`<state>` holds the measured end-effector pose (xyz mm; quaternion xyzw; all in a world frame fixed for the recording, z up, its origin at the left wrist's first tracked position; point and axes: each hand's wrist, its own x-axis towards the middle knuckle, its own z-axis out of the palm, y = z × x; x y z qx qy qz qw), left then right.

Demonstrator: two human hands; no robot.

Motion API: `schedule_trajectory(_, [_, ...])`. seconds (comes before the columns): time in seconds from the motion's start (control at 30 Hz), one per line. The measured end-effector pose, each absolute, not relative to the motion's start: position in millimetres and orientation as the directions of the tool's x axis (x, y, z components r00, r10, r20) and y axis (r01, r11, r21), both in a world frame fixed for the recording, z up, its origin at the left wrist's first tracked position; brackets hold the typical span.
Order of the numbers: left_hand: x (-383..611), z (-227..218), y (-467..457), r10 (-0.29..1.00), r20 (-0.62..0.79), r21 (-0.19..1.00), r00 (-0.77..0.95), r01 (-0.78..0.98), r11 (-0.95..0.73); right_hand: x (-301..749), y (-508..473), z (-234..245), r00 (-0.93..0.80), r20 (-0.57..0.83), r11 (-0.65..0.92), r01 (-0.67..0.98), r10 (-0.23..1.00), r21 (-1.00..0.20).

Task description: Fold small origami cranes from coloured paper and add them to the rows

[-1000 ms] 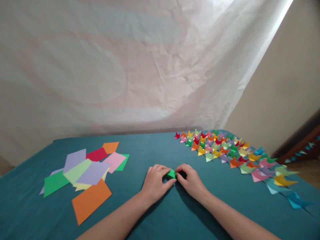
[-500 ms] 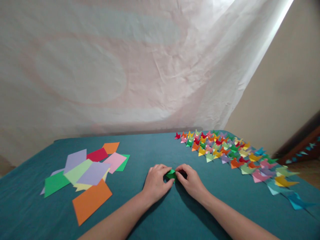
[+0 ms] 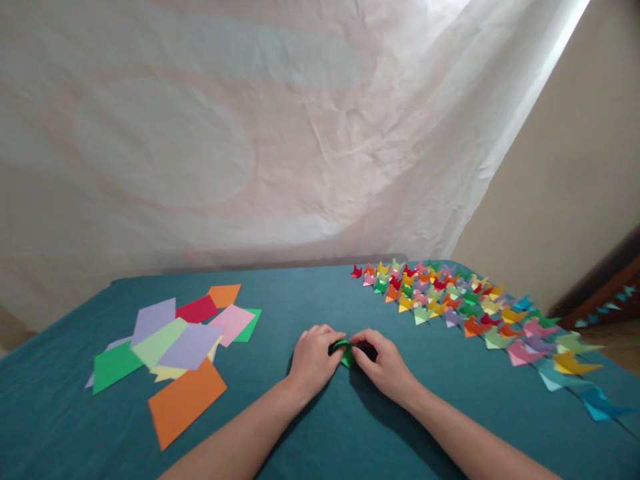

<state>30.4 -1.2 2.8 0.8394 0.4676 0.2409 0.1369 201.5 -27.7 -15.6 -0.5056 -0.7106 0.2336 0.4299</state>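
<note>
A small folded green paper piece sits low over the teal tablecloth, pinched from both sides. My left hand has its fingers curled onto the left side of the paper. From the right, my right hand pinches the same piece with thumb and fingertips. Most of the paper is hidden between the fingers.
A loose pile of flat coloured paper sheets lies at the left, with an orange sheet nearest. Several rows of small folded paper figures run along the right side toward the table's edge. A white crumpled backdrop hangs behind.
Both hands have closed in tighter on the green piece, which now shows less and looks more folded. The hands stay at the same spot.
</note>
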Motion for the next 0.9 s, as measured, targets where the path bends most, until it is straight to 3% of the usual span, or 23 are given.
schedule_trajectory(0.37, [29.9,0.5,1.0,0.85,0.272,0.501,0.451,0.688,-0.525,204.1,-21.7,-21.2,-0.097,0.277,0.292,0.39,0.956,-0.873])
schedule_trajectory(0.9, [29.7,-1.0,0.7,0.865,0.258,0.527,0.431,0.688,-0.5,203.8,-19.2,-25.5,-0.119,0.275,0.297,0.479,0.954,-0.826])
